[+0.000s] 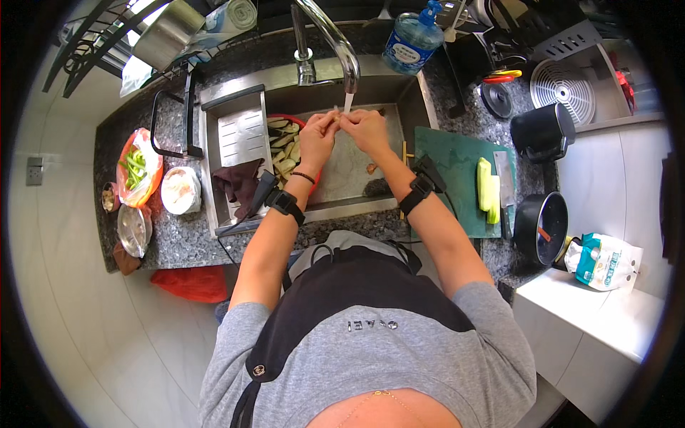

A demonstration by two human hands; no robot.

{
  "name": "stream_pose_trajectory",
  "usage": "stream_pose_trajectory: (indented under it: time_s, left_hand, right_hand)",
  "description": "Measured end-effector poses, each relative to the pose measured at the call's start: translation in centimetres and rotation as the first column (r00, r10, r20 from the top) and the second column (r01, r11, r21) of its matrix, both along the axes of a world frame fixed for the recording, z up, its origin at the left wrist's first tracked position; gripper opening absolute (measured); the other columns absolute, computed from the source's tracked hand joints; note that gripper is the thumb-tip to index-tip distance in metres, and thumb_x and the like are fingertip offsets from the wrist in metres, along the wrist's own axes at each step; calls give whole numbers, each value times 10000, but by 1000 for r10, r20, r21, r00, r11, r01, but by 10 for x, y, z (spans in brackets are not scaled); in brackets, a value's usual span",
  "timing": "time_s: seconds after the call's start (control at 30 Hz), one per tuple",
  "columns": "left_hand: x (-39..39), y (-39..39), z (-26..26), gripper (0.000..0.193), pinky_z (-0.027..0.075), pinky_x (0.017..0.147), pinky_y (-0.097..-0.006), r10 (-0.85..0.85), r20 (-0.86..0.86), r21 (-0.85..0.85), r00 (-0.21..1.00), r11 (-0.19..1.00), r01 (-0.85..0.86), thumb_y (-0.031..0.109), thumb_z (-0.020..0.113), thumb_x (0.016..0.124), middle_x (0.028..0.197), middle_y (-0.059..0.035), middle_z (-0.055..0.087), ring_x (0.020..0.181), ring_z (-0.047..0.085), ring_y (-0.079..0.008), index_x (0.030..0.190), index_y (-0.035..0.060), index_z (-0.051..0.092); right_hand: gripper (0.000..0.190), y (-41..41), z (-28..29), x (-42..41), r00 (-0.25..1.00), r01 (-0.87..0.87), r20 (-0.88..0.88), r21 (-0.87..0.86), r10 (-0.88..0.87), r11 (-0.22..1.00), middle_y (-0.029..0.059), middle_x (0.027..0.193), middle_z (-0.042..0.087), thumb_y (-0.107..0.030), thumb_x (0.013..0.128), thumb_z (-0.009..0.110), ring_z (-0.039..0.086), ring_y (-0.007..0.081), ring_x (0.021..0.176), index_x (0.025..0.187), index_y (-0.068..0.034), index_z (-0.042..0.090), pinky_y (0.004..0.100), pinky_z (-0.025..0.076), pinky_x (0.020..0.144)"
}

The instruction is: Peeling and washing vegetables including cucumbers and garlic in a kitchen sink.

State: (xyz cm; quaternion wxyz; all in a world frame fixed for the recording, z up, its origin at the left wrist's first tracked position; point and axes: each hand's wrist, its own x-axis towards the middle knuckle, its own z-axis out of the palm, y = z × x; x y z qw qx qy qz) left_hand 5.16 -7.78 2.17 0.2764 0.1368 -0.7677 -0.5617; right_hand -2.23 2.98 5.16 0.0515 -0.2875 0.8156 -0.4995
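Observation:
My left hand and my right hand meet fingertip to fingertip over the stainless steel sink. Pinched between them is a small pale piece of food, mostly covered by the fingers and too small to identify. Water runs from the chrome faucet right beside my fingertips. Below my left hand, partly hidden by that arm, a red basin holds sliced eggplant. A small brown scrap and a dark scrubber lie on the sink floor near my right forearm.
Right of the sink, a green cutting board carries peeled pale-green vegetables and a cleaver. A black pot stands beyond. Left are a dark cloth, a bag of green peppers and a white bowl.

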Motion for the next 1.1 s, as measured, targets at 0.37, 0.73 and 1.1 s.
stream_pose_trajectory:
  time_s: [0.37,0.73,1.1]
  left_hand:
    - [5,10,10,178,459,634,-208,-45,58,60,997,997,42,65,569,811,844,-58,589,694,576,-100,974,7,612]
    - [-3,-7,-10,249,436,608,-193,-181,38,630,983,768,117,157,529,863,861,-7,596,703,541,-65,1055,3,566]
    - [-3,-16,1,196,360,507,-174,-235,79,769,969,633,91,246,568,841,702,-2,533,568,456,-62,812,55,531]
  right_hand:
    - [243,-2,-21,-2,726,236,687,-193,-41,952,27,624,627,-234,689,715,527,67,544,768,-8,675,219,411,499]
    - [176,3,-27,-8,939,234,261,-6,-225,972,76,639,632,-172,685,633,595,137,568,773,-23,669,256,450,540]
    - [207,29,-24,-21,987,15,158,104,-31,994,100,677,635,-120,757,465,625,187,644,724,-30,649,290,475,610]
